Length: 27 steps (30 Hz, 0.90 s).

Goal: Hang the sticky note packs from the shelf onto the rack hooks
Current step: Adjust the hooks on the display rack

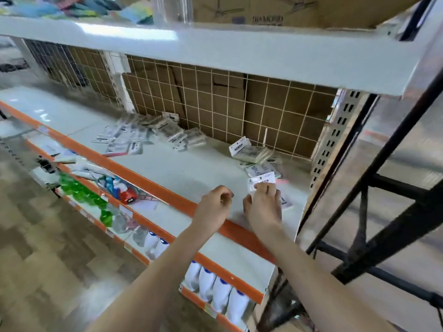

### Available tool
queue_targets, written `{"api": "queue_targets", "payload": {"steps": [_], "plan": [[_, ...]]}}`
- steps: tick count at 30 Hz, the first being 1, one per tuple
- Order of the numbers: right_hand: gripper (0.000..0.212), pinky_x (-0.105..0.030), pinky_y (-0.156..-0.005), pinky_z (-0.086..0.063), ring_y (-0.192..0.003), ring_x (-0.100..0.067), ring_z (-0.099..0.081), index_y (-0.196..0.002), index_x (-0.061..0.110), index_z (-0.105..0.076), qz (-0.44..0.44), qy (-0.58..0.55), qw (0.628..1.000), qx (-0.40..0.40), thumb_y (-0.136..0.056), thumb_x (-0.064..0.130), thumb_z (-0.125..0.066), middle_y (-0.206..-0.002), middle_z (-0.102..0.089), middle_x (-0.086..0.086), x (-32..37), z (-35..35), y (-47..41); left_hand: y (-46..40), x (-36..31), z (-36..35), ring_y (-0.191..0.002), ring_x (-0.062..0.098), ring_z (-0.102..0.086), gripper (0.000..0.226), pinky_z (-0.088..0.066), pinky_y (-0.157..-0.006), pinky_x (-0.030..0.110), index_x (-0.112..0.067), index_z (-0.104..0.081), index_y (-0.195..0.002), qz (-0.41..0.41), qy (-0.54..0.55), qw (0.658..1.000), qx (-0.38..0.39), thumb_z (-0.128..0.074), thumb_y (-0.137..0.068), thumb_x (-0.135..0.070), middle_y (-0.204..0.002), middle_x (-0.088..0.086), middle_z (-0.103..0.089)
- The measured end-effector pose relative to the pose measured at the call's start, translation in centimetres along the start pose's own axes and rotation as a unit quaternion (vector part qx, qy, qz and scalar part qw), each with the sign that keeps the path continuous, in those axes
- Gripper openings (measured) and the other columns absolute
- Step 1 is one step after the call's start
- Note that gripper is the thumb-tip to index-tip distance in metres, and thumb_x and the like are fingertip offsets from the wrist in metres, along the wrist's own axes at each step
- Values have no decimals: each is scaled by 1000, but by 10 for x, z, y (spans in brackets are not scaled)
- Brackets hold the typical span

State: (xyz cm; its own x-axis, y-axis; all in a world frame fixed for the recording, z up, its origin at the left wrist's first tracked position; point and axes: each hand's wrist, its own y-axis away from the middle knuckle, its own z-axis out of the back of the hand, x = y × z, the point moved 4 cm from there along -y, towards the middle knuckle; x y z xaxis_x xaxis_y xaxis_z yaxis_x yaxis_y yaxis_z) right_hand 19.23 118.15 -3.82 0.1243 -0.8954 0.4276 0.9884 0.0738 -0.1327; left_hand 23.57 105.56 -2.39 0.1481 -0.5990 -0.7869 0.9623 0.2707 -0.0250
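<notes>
The fingers [265, 190] of the right hand [262, 204] curled around a white sticky note pack [261, 181], holding it just above the pale shelf [191, 168] near its right end. The left hand [214, 204] hovered just beside it, fingers loosely curled and holding nothing. More packs [251, 152] lay heaped behind the held one, and others [148, 135] lay scattered farther left, all before the wire grid rack [227, 101] at the shelf's back.
</notes>
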Motion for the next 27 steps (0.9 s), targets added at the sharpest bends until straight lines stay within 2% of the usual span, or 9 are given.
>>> {"api": "queue_targets", "payload": {"steps": [5,11,13,16,18,20,24,27], "plan": [[48,-33,-108,-27,-130,-30,-34,-138,3,-28,-83,44,996,0,-98,24,-45,-142,-33,-14,-10,-15,-18,-44,-9,-12,-98,24,-62,21,-48,-88,37,-10,-63,-104,-71,-27,997,14,-50,-89,-4,-107,8,-65],[51,-37,-104,-28,-127,-29,-36,-132,6,-37,-145,81,986,-8,-95,40,-40,-136,-42,-11,-12,-28,-37,-105,-18,-19,-117,27,-51,29,-43,-94,38,-6,-57,-118,-144,-78,984,68,-48,-90,-4,-122,13,-55],[42,-38,-100,-30,-124,-29,-39,-129,8,-40,-174,107,979,-22,-94,31,-34,-132,-45,-10,-8,-31,-42,-125,-19,-23,-118,27,-49,31,-41,-94,37,-6,-55,-121,-167,-106,976,86,-47,-91,-5,-125,12,-55],[44,-39,-86,-41,-108,-28,-53,-119,7,-53,-197,157,967,-41,-81,16,-32,-116,-59,-9,1,-30,-43,-151,-18,-29,-119,28,-48,33,-38,-95,35,-6,-52,-125,-194,-129,968,89,-50,-92,-9,-128,13,-54],[44,-35,-70,-49,-86,-25,-64,-106,5,-67,-164,233,957,-51,-73,16,-40,-96,-69,-8,10,-31,-42,-165,-16,-36,-121,29,-45,37,-36,-96,33,-3,-49,-127,-222,-154,959,84,-55,-92,-14,-129,15,-52],[44,-31,-61,-51,-75,-24,-66,-98,3,-72,-154,263,951,-42,-73,16,-38,-86,-71,-8,14,-30,-40,-175,-15,-45,-122,30,-43,43,-36,-95,34,-3,-48,-128,-238,-163,953,89,-60,-91,-21,-130,17,-51],[45,-27,-59,-50,-73,-18,-66,-98,8,-74,-160,310,937,-25,-74,17,-36,-85,-72,-3,15,-27,-39,-185,-14,-67,-128,30,-40,59,-32,-101,36,-3,-41,-133,-242,-227,936,116,-59,-91,-40,-136,17,-45],[33,-28,-58,-50,-71,-19,-64,-96,9,-74,-162,334,927,-47,-71,21,-57,-83,-70,-2,16,-28,-38,-187,-13,-75,-126,33,-40,71,-36,-99,40,-3,-40,-131,-236,-323,912,90,-55,-87,-56,-134,20,-44]]}}
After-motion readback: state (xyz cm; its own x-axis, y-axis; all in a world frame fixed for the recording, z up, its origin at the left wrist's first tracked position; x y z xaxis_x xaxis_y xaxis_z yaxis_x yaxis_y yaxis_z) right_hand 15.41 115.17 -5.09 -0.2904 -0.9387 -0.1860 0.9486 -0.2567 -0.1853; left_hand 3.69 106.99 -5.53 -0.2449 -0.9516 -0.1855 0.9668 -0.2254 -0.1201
